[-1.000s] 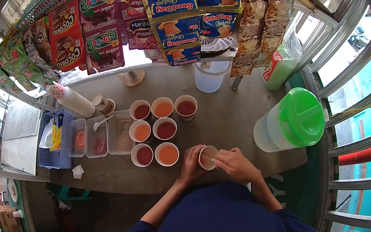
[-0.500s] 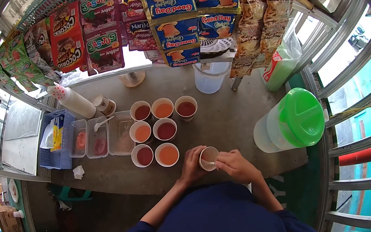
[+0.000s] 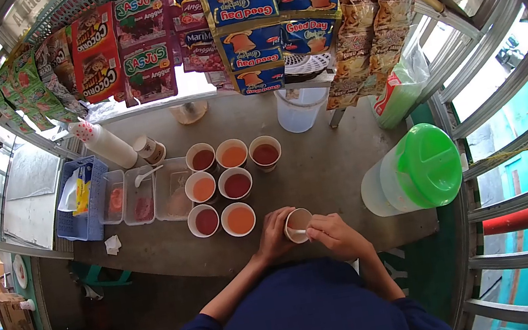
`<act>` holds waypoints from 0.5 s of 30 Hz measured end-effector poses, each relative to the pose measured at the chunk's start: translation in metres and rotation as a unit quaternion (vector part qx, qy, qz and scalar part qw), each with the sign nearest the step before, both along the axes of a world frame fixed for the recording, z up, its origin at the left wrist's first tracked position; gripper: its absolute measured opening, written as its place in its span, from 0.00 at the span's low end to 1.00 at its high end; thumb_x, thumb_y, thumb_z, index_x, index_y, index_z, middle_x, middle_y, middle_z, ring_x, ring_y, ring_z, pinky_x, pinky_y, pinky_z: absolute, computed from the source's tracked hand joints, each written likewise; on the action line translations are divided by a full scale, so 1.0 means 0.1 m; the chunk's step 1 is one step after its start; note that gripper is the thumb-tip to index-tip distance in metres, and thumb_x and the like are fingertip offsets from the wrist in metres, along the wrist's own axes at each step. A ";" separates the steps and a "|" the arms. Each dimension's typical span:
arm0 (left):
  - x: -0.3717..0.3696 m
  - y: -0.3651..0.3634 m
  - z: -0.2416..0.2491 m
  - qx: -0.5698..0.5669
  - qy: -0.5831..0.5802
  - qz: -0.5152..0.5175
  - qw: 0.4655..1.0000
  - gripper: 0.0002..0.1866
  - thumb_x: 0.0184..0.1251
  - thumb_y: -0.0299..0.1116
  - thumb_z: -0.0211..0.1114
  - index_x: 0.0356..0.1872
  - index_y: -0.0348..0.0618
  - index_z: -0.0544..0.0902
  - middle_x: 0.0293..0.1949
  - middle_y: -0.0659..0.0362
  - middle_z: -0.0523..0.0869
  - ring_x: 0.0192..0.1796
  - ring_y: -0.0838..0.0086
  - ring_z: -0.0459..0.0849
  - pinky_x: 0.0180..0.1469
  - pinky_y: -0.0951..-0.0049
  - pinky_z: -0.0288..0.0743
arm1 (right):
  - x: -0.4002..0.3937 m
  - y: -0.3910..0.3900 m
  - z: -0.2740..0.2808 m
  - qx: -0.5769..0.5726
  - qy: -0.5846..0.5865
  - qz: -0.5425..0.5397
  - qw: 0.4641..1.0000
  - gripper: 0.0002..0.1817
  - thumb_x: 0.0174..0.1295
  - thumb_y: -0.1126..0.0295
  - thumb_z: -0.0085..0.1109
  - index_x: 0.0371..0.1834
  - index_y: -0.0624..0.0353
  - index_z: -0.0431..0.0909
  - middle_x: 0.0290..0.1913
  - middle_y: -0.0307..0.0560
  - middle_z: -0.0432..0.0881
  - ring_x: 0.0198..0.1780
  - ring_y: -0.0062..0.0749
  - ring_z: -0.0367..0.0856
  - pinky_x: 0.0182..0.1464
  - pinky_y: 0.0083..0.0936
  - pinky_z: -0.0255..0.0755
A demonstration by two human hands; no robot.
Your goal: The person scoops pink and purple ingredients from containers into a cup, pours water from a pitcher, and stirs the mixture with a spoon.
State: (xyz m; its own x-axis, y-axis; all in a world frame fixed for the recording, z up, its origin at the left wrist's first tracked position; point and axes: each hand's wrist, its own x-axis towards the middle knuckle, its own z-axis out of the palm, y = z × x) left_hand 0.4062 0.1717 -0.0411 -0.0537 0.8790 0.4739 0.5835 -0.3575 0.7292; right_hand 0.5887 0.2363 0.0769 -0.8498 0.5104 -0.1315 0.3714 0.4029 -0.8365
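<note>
My left hand [image 3: 274,236] wraps round the side of a paper cup [image 3: 298,216] near the table's front edge. Over the cup's rim, my right hand [image 3: 337,236] pinches a pale spoon [image 3: 297,231], its lower end inside the cup. What lies at the bottom of this cup is hard to make out. Just left and beyond stand several paper cups of drink, among them one with orange liquid [image 3: 241,219] and one with dark red liquid [image 3: 238,185].
Left of the cups are plastic tubs [image 3: 172,191], a white spoon [image 3: 148,175], a blue basket [image 3: 86,219] and a stack of cups [image 3: 104,146]. A green-lidded jug [image 3: 415,173] stands right, a clear bucket [image 3: 300,110] at the back. Drink sachets [image 3: 251,30] hang above.
The spoon in my right hand has shifted slightly inside the cup. Both hands and the other cups stay nearly where they were.
</note>
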 end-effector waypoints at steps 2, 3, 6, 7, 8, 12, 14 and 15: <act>0.01 0.00 0.00 -0.002 -0.002 -0.005 1.000 0.40 0.36 0.33 0.81 0.57 0.43 0.72 0.52 0.53 0.79 0.56 0.58 0.78 0.58 0.60 0.68 | -0.02 -0.03 0.00 0.068 0.000 -0.058 0.996 0.14 0.72 0.62 0.40 0.34 0.55 0.73 0.35 0.41 0.74 0.41 0.34 0.72 0.53 0.31 0.54; 0.01 0.00 0.00 -0.003 0.002 -0.002 1.000 0.40 0.36 0.33 0.81 0.57 0.43 0.72 0.52 0.53 0.79 0.56 0.57 0.78 0.58 0.60 0.68 | -0.01 -0.02 0.00 0.069 -0.001 -0.059 0.996 0.14 0.72 0.62 0.40 0.34 0.55 0.73 0.35 0.41 0.74 0.41 0.34 0.72 0.53 0.31 0.54; 0.00 0.00 -0.01 -0.001 0.004 0.003 1.000 0.40 0.36 0.33 0.81 0.57 0.43 0.72 0.52 0.53 0.79 0.56 0.57 0.78 0.58 0.59 0.68 | 0.00 0.01 -0.01 0.028 -0.025 -0.010 0.999 0.13 0.72 0.62 0.41 0.34 0.56 0.73 0.35 0.42 0.74 0.42 0.34 0.72 0.53 0.32 0.55; 0.01 0.00 -0.02 0.000 0.001 0.002 1.000 0.40 0.36 0.33 0.81 0.57 0.43 0.72 0.52 0.53 0.79 0.56 0.57 0.78 0.58 0.59 0.68 | -0.01 -0.01 -0.01 0.009 0.005 -0.029 1.000 0.13 0.71 0.62 0.41 0.34 0.56 0.73 0.36 0.42 0.74 0.42 0.35 0.73 0.53 0.32 0.55; 0.01 -0.01 -0.03 -0.001 0.000 0.000 1.000 0.40 0.36 0.33 0.81 0.57 0.43 0.72 0.52 0.53 0.79 0.56 0.57 0.78 0.58 0.59 0.68 | -0.01 -0.02 -0.01 -0.009 0.034 -0.048 0.998 0.13 0.71 0.63 0.41 0.34 0.56 0.73 0.36 0.42 0.74 0.43 0.35 0.73 0.53 0.32 0.55; 0.01 0.01 -0.03 -0.003 0.000 0.000 1.000 0.40 0.37 0.33 0.80 0.57 0.43 0.71 0.52 0.52 0.79 0.56 0.56 0.78 0.58 0.59 0.68 | 0.01 0.01 0.01 0.082 -0.055 -0.046 0.994 0.13 0.71 0.63 0.42 0.34 0.56 0.74 0.36 0.42 0.74 0.43 0.35 0.74 0.53 0.32 0.55; 0.00 0.00 -0.05 -0.008 -0.001 0.000 1.000 0.41 0.36 0.33 0.80 0.58 0.43 0.71 0.52 0.52 0.79 0.56 0.56 0.78 0.58 0.59 0.68 | 0.02 0.03 -0.05 -0.048 0.021 -0.021 0.998 0.12 0.71 0.63 0.42 0.35 0.55 0.74 0.36 0.42 0.74 0.42 0.35 0.73 0.53 0.31 0.55; 0.01 0.00 -0.05 -0.004 0.000 0.000 1.000 0.41 0.36 0.33 0.80 0.58 0.43 0.71 0.52 0.52 0.79 0.56 0.57 0.78 0.58 0.59 0.68 | 0.02 0.01 -0.04 -0.049 0.021 -0.022 0.998 0.12 0.71 0.63 0.42 0.35 0.55 0.74 0.36 0.42 0.74 0.42 0.35 0.73 0.53 0.31 0.55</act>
State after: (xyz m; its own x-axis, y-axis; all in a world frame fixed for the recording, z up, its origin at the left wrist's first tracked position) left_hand 0.4071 0.1721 -0.0458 -0.0530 0.8825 0.4674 0.5835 -0.3524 0.7316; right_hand 0.5902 0.2371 0.0725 -0.8326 0.5338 -0.1477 0.3513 0.3027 -0.8860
